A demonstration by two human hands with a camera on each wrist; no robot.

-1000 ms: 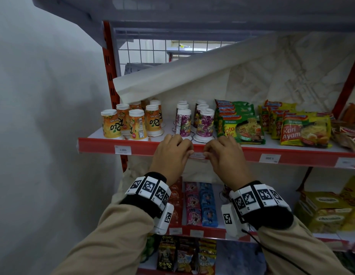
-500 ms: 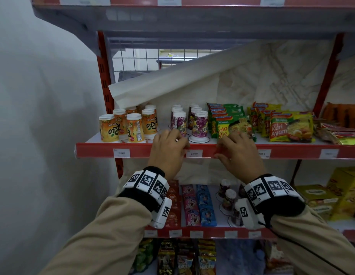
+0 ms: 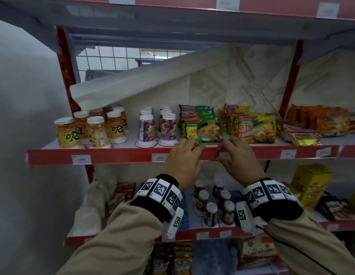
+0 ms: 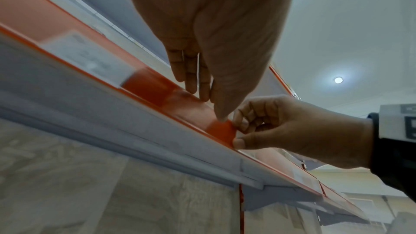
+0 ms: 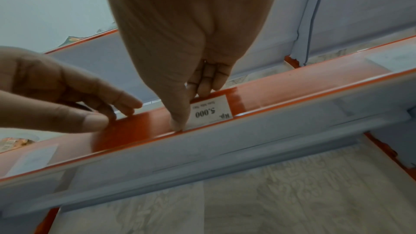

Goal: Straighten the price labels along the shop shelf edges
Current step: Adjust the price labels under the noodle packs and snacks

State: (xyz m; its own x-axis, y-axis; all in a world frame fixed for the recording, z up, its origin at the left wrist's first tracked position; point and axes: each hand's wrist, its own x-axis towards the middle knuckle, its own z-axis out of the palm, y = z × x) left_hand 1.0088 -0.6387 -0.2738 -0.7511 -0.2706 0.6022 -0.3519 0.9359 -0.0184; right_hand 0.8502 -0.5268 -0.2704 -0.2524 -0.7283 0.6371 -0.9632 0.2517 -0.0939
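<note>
Working along the red shelf edge point(image 3: 117, 155), the person is pinching a white price label point(image 5: 210, 111) with the right hand point(image 3: 239, 155), thumb below and fingers above. The left hand point(image 3: 182, 161), at nine o'clock of it, is resting loosely curled fingers on the bare strip, gripping nothing. Two labels at nine o'clock are sitting level, likely finished; those at three o'clock and on the lower shelf point(image 3: 212, 234) are probably remaining.
</note>
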